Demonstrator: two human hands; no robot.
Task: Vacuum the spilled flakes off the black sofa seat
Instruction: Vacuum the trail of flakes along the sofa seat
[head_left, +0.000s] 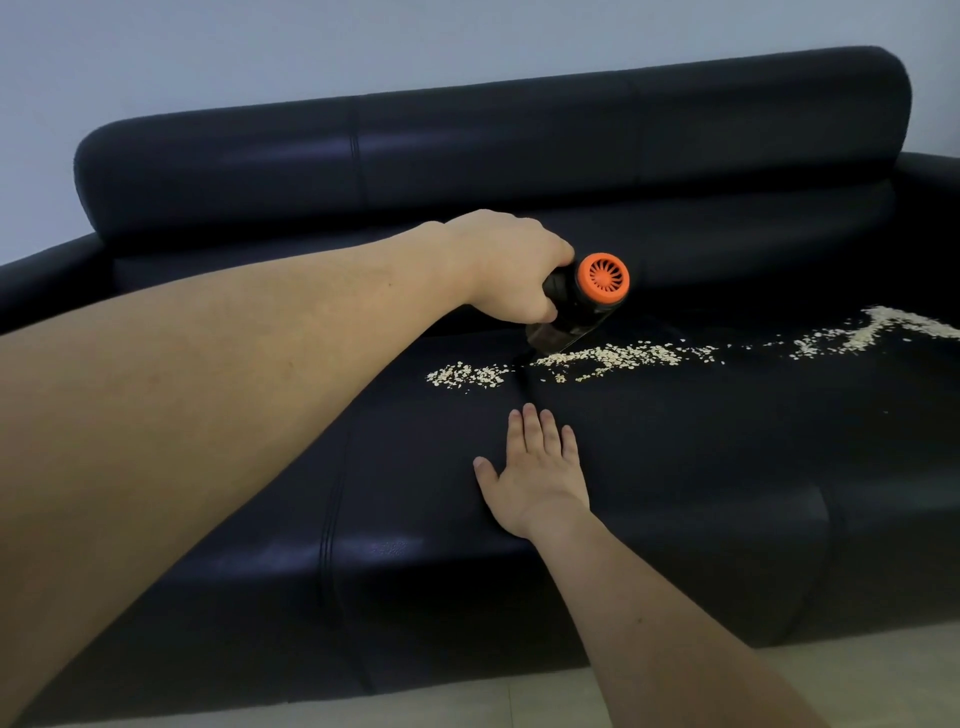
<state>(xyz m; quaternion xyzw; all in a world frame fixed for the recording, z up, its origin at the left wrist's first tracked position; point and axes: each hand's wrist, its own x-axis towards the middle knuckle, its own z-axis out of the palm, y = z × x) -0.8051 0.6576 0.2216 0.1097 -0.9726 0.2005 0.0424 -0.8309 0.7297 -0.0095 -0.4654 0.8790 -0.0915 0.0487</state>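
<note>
A black leather sofa seat (675, 467) carries a long trail of pale flakes (613, 356) running from the seat's middle out to a thicker heap at the right edge. My left hand (511, 265) is shut on a small black handheld vacuum (576, 306) with an orange vented end cap. Its nozzle points down and touches the seat at the cushion seam, in a gap between two patches of flakes. My right hand (537, 470) lies flat and open on the seat, palm down, nearer to me than the flakes.
The sofa backrest (493, 140) rises behind the seat against a pale wall. An armrest (47, 280) stands at the left. Light tiled floor (857, 670) shows below the sofa's front edge.
</note>
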